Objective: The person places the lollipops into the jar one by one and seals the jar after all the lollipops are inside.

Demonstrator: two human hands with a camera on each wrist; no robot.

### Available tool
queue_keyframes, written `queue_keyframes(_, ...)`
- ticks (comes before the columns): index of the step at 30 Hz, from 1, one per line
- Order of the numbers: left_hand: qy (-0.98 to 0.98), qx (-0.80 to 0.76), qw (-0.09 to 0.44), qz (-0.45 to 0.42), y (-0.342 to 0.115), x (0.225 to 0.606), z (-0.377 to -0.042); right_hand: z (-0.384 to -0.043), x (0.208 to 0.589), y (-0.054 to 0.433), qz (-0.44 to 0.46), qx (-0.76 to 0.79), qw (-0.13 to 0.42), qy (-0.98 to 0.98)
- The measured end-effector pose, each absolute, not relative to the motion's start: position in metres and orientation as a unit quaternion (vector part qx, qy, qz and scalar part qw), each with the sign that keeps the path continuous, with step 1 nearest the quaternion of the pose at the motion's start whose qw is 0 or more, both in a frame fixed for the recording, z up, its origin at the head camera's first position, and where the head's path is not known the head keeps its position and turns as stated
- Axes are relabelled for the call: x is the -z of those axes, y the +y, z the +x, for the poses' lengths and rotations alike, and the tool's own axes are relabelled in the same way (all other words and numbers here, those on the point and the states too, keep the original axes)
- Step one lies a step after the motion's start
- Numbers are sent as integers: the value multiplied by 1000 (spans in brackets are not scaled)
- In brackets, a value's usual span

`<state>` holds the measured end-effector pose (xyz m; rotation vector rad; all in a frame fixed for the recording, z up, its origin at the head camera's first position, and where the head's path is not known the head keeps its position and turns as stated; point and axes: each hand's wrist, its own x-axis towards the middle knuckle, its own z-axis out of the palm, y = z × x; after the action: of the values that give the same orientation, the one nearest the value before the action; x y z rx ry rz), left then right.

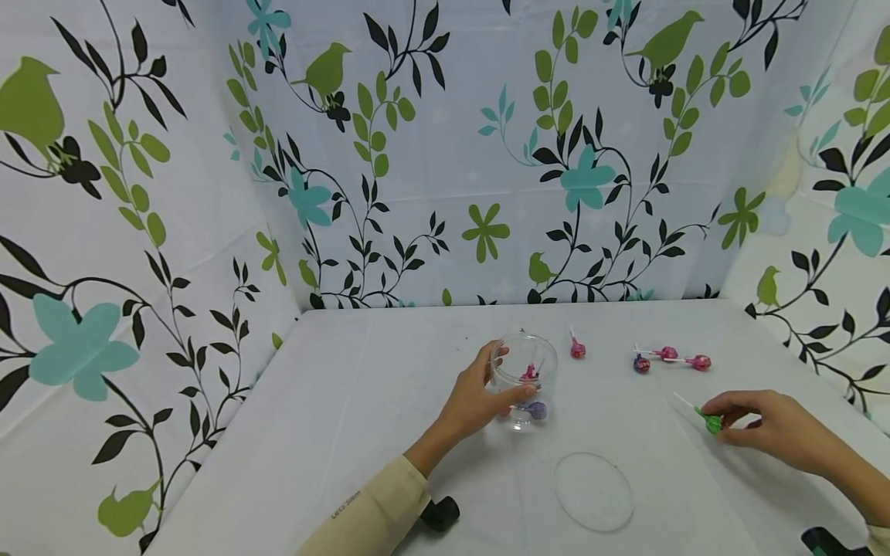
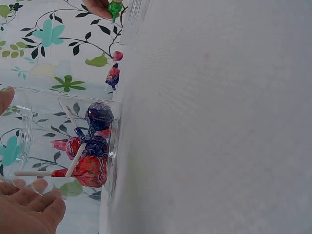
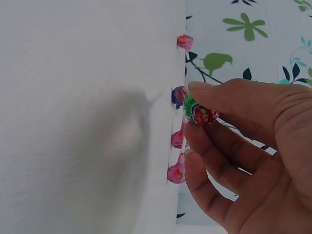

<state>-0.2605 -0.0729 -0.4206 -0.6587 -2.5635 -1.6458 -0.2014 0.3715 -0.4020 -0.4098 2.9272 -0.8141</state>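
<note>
My left hand (image 1: 473, 401) grips a clear jar (image 1: 545, 367) round its side, thumb in front and fingers behind. Inside lie several wrapped lollipops, among them a dark blue one (image 2: 99, 116) and a red one (image 2: 92, 171). The jar's mouth is uncovered. Off to the right, my right hand (image 1: 786, 432) pinches a green-wrapped lollipop (image 1: 712, 423) by its head, between thumb and fingertips, its white stick pointing away to the upper left. From the right wrist, that lollipop (image 3: 201, 114) shows green and red on its wrapper.
Beyond the right hand, a cluster of lollipops lies on the white table: a blue one (image 1: 641, 364) and two pink ones (image 1: 701, 362). A single pink lollipop (image 1: 578, 350) lies behind the jar. A clear round lid or ring (image 1: 605, 532) lies in front. Patterned cloth (image 1: 417, 193) encloses the table.
</note>
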Motion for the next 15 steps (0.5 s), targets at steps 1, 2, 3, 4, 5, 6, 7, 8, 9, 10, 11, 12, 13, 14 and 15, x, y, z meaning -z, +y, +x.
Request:
queue_keyframes(1,-822,528,13,-211,-73,421,-261,-202,401,370,-135,265,35,954)
queue_keyframes(2,-823,528,13,-212,-73,421,-261,-202,400,369,-137,265,31,954)
queue_keyframes(3,-822,528,13,-212,-73,421,-261,-203,398,367,-139,265,29,954)
queue_keyframes(4,-822,528,13,-213,-73,421,-261,-203,397,366,-144,267,24,953)
queue_keyframes(5,-821,529,12,-214,-73,421,-261,-203,396,364,-149,268,20,952)
queue_keyframes(6,-821,529,12,-214,-73,421,-261,-203,394,362,-154,269,17,951)
queue_keyframes(7,-821,529,12,-214,-73,421,-261,-204,392,361,-160,270,12,949)
queue_keyframes(8,-821,529,12,-214,-73,422,-261,-204,391,359,-165,271,6,948)
queue_keyframes(9,-821,529,12,-214,-73,421,-261,-205,389,357,-170,272,0,947)
queue_keyframes(10,-821,529,12,-214,-73,421,-261,-205,387,355,-175,272,-6,946)
queue_keyframes(11,-821,529,12,-214,-73,421,-261,-206,385,353,-181,272,-10,945)
queue_keyframes(12,-821,530,12,-214,-73,421,-261,-207,383,351,-185,272,-15,944)
queue_keyframes(13,-820,530,11,-214,-73,420,-261,-207,381,349,-184,272,-20,944)
queue_keyframes(14,-820,531,11,-214,-73,420,-260,-208,379,347,-185,272,-23,944)
queue_keyframes(15,-819,531,10,-214,-73,420,-260,-209,377,344,-187,271,-26,944)
